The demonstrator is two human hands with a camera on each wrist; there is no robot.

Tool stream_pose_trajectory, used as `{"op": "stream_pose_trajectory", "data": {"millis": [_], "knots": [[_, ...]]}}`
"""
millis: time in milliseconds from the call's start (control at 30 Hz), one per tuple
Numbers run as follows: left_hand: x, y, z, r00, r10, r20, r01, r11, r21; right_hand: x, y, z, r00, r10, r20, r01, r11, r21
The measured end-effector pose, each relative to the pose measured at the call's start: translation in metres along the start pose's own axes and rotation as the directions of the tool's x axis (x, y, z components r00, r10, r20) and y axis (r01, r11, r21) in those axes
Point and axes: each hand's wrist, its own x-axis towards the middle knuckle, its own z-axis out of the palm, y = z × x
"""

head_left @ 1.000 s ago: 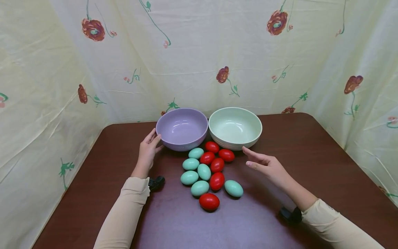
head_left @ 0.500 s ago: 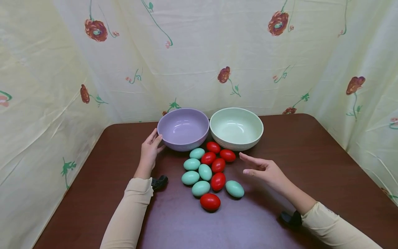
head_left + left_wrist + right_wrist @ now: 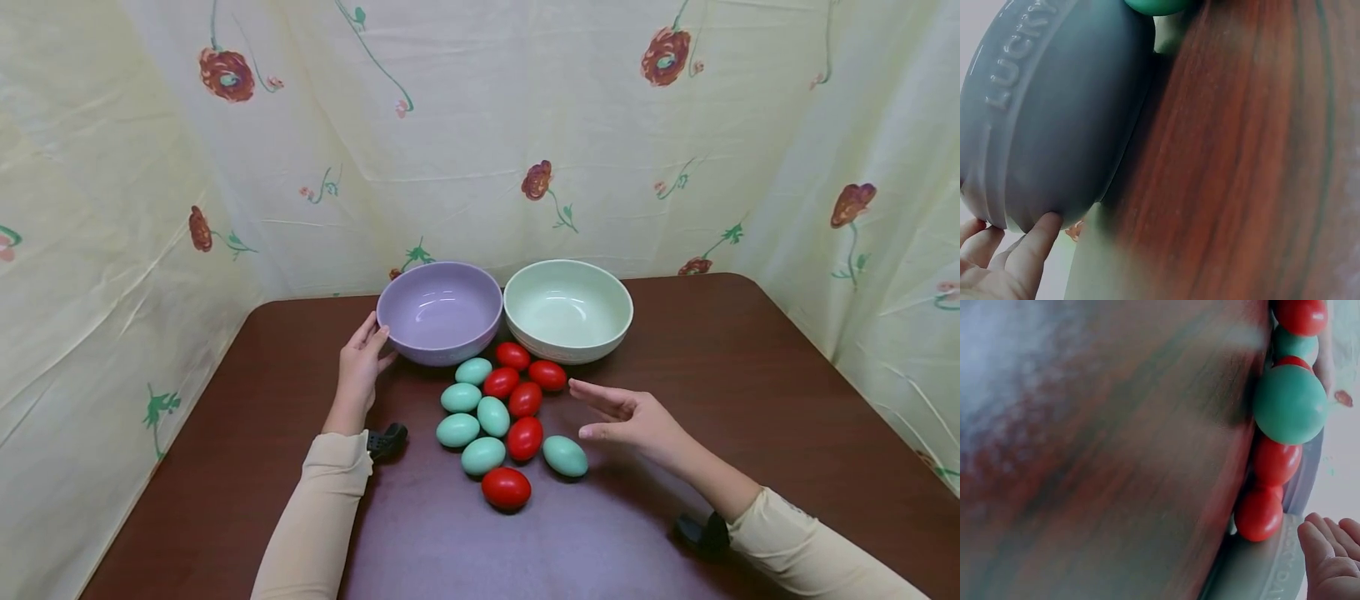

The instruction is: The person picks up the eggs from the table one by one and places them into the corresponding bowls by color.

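Note:
My left hand (image 3: 358,371) touches the left side of a purple bowl (image 3: 438,312). In the left wrist view its thumb and fingers lie against the outside of that bowl (image 3: 1079,119), below raised letters reading "LUCKY". A pale green bowl (image 3: 567,308) stands right beside the purple one. Both bowls look bare inside. In front of them lies a group of teal eggs (image 3: 482,456) and red eggs (image 3: 506,488). To the right of the group my right hand (image 3: 637,421) holds nothing, fingers extended and thumb apart. The nearest teal egg (image 3: 1291,405) is large in the right wrist view.
Everything stands on a dark brown table (image 3: 720,358) with rounded far corners. A flowered curtain (image 3: 465,142) hangs behind it and along both sides. Black straps (image 3: 388,442) with devices are on both wrists.
My right hand has drawn back from beside the pale green bowl, moving left and nearer to me, towards the eggs. My left hand stays on the purple bowl. Eggs and bowls keep their places.

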Motion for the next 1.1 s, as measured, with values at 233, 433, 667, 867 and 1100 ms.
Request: {"op": "stream_pose_trajectory", "data": {"millis": [233, 433, 667, 867, 1100], "knots": [[-0.0022, 0.0006, -0.0015, 1.0, -0.012, 0.005, 0.012, 1.0, -0.015, -0.0006, 0.0012, 0.0022, 0.999, 0.039, 0.007, -0.039, 0.999, -0.001], [-0.002, 0.0011, -0.0027, 1.0, -0.009, 0.001, 0.009, 1.0, -0.019, -0.0004, 0.0011, 0.0052, 0.997, 0.071, 0.022, -0.07, 0.997, -0.016], [-0.0013, 0.0015, -0.0048, 1.0, -0.012, -0.003, 0.012, 1.0, -0.016, -0.0011, 0.0007, 0.0082, 0.995, 0.072, 0.063, -0.07, 0.997, -0.045], [-0.0015, -0.0008, -0.0024, 1.0, -0.011, 0.002, 0.011, 1.0, -0.02, -0.0067, 0.0017, 0.0076, 0.993, 0.051, 0.109, -0.041, 0.995, -0.087], [-0.0023, 0.0004, -0.0004, 1.0, -0.004, 0.014, 0.004, 1.0, -0.015, -0.008, 0.0008, 0.0063, 0.993, 0.057, 0.106, -0.045, 0.993, -0.108]]}}
